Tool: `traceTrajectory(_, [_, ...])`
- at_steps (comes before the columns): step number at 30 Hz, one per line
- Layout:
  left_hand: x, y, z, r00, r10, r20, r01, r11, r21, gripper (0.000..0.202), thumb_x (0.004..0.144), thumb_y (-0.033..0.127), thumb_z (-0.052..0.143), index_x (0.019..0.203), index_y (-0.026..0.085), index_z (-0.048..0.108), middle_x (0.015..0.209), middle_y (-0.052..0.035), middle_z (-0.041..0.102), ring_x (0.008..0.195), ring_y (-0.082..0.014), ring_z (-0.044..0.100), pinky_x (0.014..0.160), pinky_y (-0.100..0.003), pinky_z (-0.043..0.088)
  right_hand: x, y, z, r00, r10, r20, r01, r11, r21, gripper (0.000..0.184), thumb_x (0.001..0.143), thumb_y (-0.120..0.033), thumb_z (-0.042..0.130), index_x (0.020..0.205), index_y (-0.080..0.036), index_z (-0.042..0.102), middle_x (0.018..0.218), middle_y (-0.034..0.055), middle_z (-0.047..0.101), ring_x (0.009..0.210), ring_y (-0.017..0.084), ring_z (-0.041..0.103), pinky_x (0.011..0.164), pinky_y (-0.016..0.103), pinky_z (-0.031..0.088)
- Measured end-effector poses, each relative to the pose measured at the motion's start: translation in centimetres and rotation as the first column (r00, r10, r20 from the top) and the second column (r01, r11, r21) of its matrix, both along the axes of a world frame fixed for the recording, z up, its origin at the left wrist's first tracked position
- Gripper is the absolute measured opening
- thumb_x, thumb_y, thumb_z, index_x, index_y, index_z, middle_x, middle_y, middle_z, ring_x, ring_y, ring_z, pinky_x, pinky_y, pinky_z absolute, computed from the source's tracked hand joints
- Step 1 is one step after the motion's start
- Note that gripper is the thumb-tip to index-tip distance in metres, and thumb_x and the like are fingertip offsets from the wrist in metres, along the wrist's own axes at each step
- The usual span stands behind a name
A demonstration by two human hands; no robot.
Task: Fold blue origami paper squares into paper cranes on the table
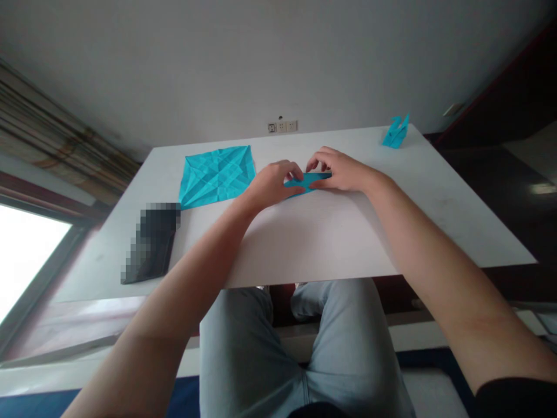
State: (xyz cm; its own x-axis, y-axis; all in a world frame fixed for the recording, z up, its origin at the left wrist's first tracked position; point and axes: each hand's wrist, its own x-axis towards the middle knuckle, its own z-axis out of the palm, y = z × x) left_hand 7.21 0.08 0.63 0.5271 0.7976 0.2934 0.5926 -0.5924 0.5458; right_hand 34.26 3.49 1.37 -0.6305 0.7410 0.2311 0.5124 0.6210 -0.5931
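Note:
A small piece of folded blue paper (307, 180) lies near the middle of the white table, between my two hands. My left hand (278, 182) holds its left end, thumb along the near side and fingers curled at the far side. On the right end, my right hand (337, 169) grips the paper with the thumb in front and bent fingers behind. My hands cover both ends of the paper, so its full shape is hidden. Left of my left hand, a creased blue paper sheet (217, 174) is spread out flat.
A blue origami swan (395, 134) stands at the table's far right corner. On the left lies a dark, flat object (152, 247), partly pixelated. The white table (304, 244) has its far edge by a wall with sockets (282, 126); my legs are under its near edge.

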Motion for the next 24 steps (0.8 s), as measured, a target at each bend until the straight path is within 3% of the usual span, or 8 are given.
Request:
traceTrajectory(4, [0.01,0.29,-0.51,0.999,0.044,-0.012,-0.043,0.998,0.039,0.029,0.089,0.042,0.088,0.109,0.022,0.087,0.117,-0.0117,0.082,0.109,-0.0279,0.077,0.103,-0.041,0.061,-0.12,-0.06,0.13,0.998,0.059,0.01,-0.059,0.998,0.009,0.036,0.086,-0.047,0.089,0.115,-0.026,0.087,0.12,0.0113,0.073,0.108,0.032,0.068,0.1,0.045,0.055])
traceTrajectory(8, [-0.11,0.68,-0.8,1.0,0.029,0.011,-0.029,1.0,0.01,0.029,0.09,0.044,0.087,0.11,0.022,0.088,0.116,-0.0096,0.085,0.11,-0.0277,0.079,0.104,-0.04,0.061,-0.17,0.05,0.19,0.995,0.091,0.04,-0.091,0.996,-0.021,0.034,0.086,-0.047,0.087,0.113,-0.026,0.089,0.117,0.0114,0.075,0.104,0.031,0.069,0.097,0.045,0.055])
traceTrajectory(16, [-0.15,0.79,-0.87,0.997,0.044,0.064,-0.045,0.999,0.006,0.034,0.084,0.043,0.093,0.11,0.022,0.09,0.118,-0.0107,0.086,0.113,-0.0292,0.079,0.101,-0.039,0.063,-0.35,-0.15,0.21,0.999,0.035,0.023,-0.033,0.998,-0.057,0.038,0.083,-0.048,0.092,0.113,-0.026,0.089,0.114,0.011,0.077,0.101,0.031,0.07,0.094,0.045,0.057])
traceTrajectory(24, [-0.23,0.72,-0.87,0.996,0.011,0.085,-0.009,1.0,-0.026,0.027,0.084,0.037,0.092,0.107,0.023,0.089,0.113,-0.0081,0.087,0.106,-0.0273,0.079,0.102,-0.041,0.063,-0.4,-0.24,0.38,1.0,0.031,-0.002,-0.031,0.996,-0.085,0.035,0.08,-0.056,0.095,0.1,-0.028,0.087,0.111,0.0092,0.075,0.106,0.032,0.071,0.098,0.047,0.057])
